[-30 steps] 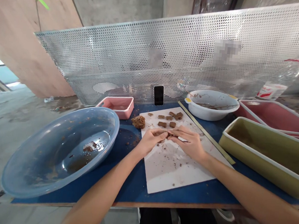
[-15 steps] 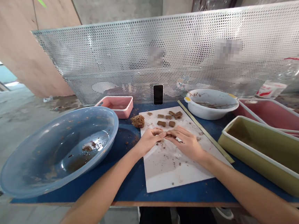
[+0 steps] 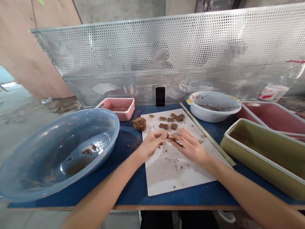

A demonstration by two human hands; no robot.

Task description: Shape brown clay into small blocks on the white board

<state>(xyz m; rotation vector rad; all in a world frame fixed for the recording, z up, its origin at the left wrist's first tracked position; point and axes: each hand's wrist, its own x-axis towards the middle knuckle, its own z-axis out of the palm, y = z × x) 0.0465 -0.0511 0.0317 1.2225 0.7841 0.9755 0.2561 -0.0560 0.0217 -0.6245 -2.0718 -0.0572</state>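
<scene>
Over the white board [image 3: 160, 181], my left hand [image 3: 152, 143] and my right hand [image 3: 187, 143] meet at the fingertips. Between them is a small piece of brown clay [image 3: 168, 137], mostly covered by the fingers. The left thumb and fingers pinch one side of it. My right fingers curl over the other side, with brown smears on them. Just beyond the hands lie several short clay blocks [image 3: 163, 126], some in a small pile [image 3: 177, 117]. A larger rough clay lump [image 3: 139, 123] sits at the board's left edge.
A large blue basin [image 3: 42, 154] with wet residue stands left, a small pink tray [image 3: 128, 109] behind it. A yellowish strip [image 3: 206, 133] runs along the board's right. Beyond are a white basin [image 3: 212, 114], green trough [image 3: 258, 159], pink trough [image 3: 251, 110], and upright phone [image 3: 160, 96].
My fingertips have shifted slightly around the brown clay, with the left fingers more closed. The camera view has moved a little; the blocks and containers stay in place.
</scene>
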